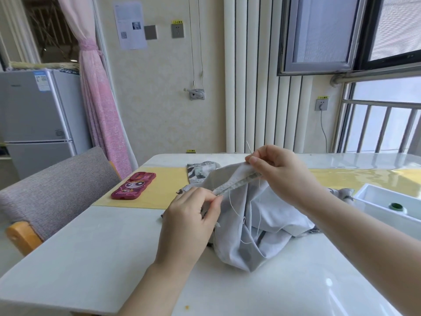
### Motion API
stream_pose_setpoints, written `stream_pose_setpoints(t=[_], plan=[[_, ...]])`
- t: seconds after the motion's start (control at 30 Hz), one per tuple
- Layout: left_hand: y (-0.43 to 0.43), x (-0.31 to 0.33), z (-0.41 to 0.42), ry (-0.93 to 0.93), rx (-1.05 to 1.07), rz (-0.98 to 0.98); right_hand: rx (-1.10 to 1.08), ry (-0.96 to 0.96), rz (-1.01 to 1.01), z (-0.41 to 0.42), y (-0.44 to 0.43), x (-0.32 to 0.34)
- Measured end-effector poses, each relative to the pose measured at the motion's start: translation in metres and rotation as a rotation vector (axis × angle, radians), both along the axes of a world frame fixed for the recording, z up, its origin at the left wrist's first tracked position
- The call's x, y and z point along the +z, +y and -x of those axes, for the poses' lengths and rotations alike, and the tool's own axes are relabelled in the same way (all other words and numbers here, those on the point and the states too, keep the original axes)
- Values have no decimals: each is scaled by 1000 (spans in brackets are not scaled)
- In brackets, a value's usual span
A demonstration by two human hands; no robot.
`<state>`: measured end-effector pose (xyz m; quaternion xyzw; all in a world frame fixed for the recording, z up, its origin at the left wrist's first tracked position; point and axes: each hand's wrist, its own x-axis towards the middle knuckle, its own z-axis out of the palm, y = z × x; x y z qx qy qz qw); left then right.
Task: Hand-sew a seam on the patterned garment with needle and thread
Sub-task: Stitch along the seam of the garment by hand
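Note:
The garment [248, 224] lies bunched on the white table [91, 258], pale grey lining outward, its black-and-white pattern showing at the edges. A folded seam edge [237, 183] is stretched between my hands above the table. My left hand [191, 222] pinches the lower left end of that seam. My right hand [280, 174] pinches the upper right end, and a thin needle [248, 145] sticks up from behind its fingers. Loose white thread [234, 208] hangs down from the seam over the cloth.
A red phone case [134, 185] lies on the yellow runner [159, 192] at the left. A white tray [387, 201] holding a green thread spool [396, 206] stands at the right. A grey chair [52, 190] sits at the table's left side.

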<state>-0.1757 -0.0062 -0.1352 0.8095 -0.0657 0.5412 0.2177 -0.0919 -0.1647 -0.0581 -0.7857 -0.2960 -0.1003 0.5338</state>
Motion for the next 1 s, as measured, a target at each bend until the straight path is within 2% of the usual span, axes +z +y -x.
stream_pose_setpoints(t=[0.2, 0.4, 0.53, 0.67, 0.87, 1.0], plan=[[1, 2, 6, 101, 10, 61, -12, 4, 38, -3, 0, -3], [0, 11, 6, 359, -24, 194, -5, -43, 68, 1, -1, -3], [-3, 15, 7, 367, -144, 363, 29, 1, 77, -1, -2, -3], [-7, 18, 3, 326, -125, 447, 75, 94, 23, 0, -1, -6], [-10, 13, -5, 271, -19, 443, 145, 236, -183, -1, 2, -8], [-12, 8, -7, 259, -21, 457, 151, 235, -175, -2, 3, -9]])
